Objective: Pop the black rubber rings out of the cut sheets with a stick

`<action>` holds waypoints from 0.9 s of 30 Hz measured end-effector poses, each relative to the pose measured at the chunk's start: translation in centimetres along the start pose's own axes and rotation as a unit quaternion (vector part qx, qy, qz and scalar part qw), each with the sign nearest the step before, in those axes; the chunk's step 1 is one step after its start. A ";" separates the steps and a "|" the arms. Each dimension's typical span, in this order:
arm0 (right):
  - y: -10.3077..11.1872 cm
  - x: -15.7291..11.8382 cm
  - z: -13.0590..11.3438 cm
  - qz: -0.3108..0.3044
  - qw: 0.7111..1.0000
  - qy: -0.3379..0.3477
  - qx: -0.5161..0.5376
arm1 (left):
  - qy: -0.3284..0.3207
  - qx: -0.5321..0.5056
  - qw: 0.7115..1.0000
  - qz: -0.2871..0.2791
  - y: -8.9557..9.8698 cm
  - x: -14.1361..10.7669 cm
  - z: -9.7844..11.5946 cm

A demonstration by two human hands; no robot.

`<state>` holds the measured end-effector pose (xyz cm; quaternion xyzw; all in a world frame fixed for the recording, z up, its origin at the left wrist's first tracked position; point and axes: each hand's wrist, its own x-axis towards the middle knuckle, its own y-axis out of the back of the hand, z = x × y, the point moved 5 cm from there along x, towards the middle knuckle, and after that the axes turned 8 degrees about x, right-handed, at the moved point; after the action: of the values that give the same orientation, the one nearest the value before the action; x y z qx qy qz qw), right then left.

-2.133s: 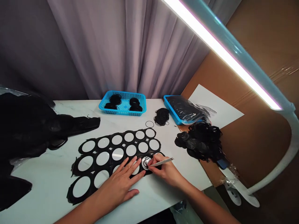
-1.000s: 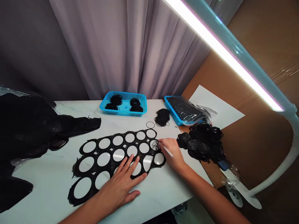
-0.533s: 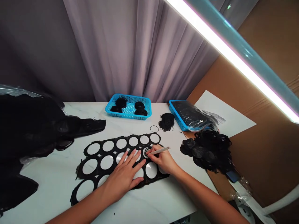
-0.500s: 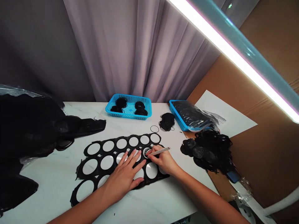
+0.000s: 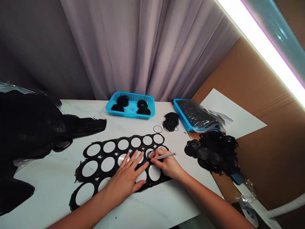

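Observation:
A black rubber sheet [image 5: 101, 178] with rows of round holes lies flat on the white table. My left hand [image 5: 125, 175] rests on its middle, fingers spread, pressing it down. In my right hand [image 5: 168, 165], pinched between thumb and fingers, is a slim pale metal tool that looks like tweezers [image 5: 164, 156]. The tip end is hidden by the fingers, at a hole in the middle row. Thin black rubber rings [image 5: 150, 154] show in that hole beside my fingertips. Beyond the sheet lie a single thin ring [image 5: 157, 129] and a pile of black rings [image 5: 171, 121].
At the back stands a blue basket [image 5: 131, 116] with several bundles of rings. Another blue basket [image 5: 183, 116] holds a bagged black pack [image 5: 196, 114]. Black scraps [image 5: 214, 152] heap at the right edge; large black sheets [image 5: 28, 127] cover the left. A bright lamp [image 5: 264, 47] hangs overhead.
The view has shifted slightly, with the lamp farther right. My hands stay at the same spots on the sheet; the tool's outer end has tilted a little lower.

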<state>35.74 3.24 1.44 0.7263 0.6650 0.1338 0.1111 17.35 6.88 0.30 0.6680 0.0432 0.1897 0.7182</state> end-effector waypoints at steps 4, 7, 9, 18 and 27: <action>-1.1 -0.8 -0.5 -0.014 0.989 0.079 -0.122 | 0.000 0.007 1.000 -0.007 -0.1 0.0 0.0; -1.9 -1.1 -0.7 -0.044 0.957 0.142 -0.248 | 0.001 0.006 1.000 -0.010 -0.1 0.1 -0.1; -0.8 -0.5 -0.5 -0.032 0.940 0.156 -0.303 | 0.003 0.000 1.000 -0.010 0.1 0.1 -0.1; 8.7 3.4 0.4 0.221 0.957 0.033 -0.183 | 0.000 -0.012 1.000 -0.010 0.9 0.2 -0.2; 0.9 6.1 0.6 -0.006 1.000 0.026 0.009 | 0.047 0.030 0.998 0.008 -0.3 2.9 -2.4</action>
<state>37.30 9.27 1.53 0.7194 0.6733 0.1462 0.0879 19.30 10.08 0.29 0.6800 0.0776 0.2252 0.6935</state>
